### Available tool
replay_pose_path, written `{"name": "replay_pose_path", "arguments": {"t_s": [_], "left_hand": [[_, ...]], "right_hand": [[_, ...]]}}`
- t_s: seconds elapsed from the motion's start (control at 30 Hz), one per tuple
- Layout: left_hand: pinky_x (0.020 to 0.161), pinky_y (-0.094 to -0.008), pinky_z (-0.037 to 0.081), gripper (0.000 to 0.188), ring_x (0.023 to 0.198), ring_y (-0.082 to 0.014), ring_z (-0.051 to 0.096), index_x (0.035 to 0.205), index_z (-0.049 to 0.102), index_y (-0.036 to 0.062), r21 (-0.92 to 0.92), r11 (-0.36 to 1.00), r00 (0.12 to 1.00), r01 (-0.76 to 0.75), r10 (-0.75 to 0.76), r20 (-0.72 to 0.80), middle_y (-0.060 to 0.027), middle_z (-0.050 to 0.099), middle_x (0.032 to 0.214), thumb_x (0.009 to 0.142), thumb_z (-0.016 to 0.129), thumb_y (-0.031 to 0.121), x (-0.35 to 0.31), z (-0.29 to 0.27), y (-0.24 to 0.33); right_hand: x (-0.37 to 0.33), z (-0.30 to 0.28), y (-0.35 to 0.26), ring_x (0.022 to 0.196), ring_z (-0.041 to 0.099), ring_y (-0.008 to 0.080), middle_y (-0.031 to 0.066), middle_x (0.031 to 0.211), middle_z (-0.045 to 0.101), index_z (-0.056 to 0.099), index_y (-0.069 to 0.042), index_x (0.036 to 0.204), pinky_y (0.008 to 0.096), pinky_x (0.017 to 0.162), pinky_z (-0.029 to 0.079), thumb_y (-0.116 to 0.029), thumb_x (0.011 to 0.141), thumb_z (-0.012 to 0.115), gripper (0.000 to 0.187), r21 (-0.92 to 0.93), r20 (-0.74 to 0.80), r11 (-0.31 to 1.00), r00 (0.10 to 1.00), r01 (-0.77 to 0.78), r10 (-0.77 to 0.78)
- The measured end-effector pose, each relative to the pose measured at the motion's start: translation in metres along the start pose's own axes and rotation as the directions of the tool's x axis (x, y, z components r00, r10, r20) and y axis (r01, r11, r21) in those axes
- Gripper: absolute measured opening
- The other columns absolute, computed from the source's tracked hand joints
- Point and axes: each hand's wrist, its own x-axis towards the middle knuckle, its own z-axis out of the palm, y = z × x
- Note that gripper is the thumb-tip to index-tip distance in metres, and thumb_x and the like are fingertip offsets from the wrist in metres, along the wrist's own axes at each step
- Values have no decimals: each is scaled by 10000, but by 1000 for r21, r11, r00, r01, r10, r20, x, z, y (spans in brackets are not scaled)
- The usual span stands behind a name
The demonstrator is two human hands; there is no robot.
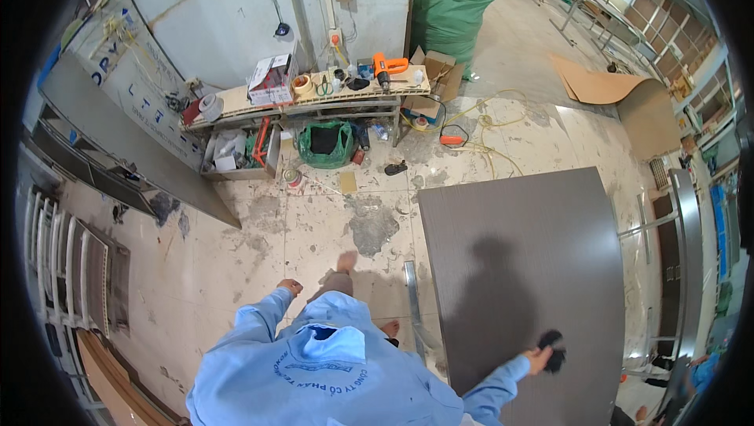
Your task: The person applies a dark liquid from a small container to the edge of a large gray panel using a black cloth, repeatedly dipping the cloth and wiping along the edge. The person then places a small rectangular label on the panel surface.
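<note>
On the right, my right hand (538,359) is closed on a dark, soft-looking wad (554,350), too blurred to name its kind. Hand and wad are over a large dark brown panel (542,253) with a smooth, faintly grained face. My shadow falls across that panel. My left hand (291,287) hangs beside my body above the tiled floor, its fingers curled and nothing visible in them. A narrow metal strip (413,300) lies along the panel's left edge, close to my bare foot.
Ahead stands a low bench (330,98) with an orange heat gun (388,69), tape and scissors. A green bag (326,146) sits below it. A yellow cord (491,124) trails over the floor. A big green sack (452,21) stands behind; grey panels (133,139) lean at left.
</note>
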Motion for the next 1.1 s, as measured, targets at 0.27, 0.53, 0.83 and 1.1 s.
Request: {"name": "replay_pose_path", "arguments": {"t_s": [0.27, 0.53, 0.83, 1.1], "left_hand": [[754, -350, 577, 455, 949, -149, 705, 1333, 658, 140, -518, 782, 925, -347, 376, -53, -35, 757, 1067, 928, 764, 319, 56, -48, 133], [883, -422, 626, 440, 1118, -224, 690, 1356, 617, 101, -846, 533, 811, 31, 482, 333, -85, 694, 1247, 954, 746, 227, 70, -175, 266], [764, -420, 642, 434, 869, -275, 751, 1143, 662, -11, -611, 724, 913, -320, 408, 6, -133, 748, 1022, 755, 852, 37, 239, -212, 295], [738, -425, 630, 641, 938, -288, 720, 1272, 554, -34, -394, 721, 821, -570, 523, -228, -179, 688, 1142, 721, 870, 48, 345, -234, 483]], "right_hand": [[-173, -46, -445, 1142, 678, 306, 105, 1256, 731, 724, -129, 1268, 414, 1010, 515, 26, 768, 744, 524, 892, 176, 286, 316, 349, -932], [-395, -103, -699, 1255, 605, 420, 219, 1403, 590, 472, -93, 1493, 436, 1030, 509, -173, 832, 805, 744, 969, 247, 233, -399, 83, -883], [-311, -41, -764, 1309, 579, 379, 220, 1500, 524, 531, -82, 1450, 420, 1008, 545, -181, 905, 748, 594, 822, 562, 566, -239, 57, -792], [-126, 61, -668, 939, 765, 294, 173, 1285, 706, 667, -82, 1332, 382, 837, 613, -250, 902, 793, 479, 518, 725, 831, 413, 201, -551]]}}
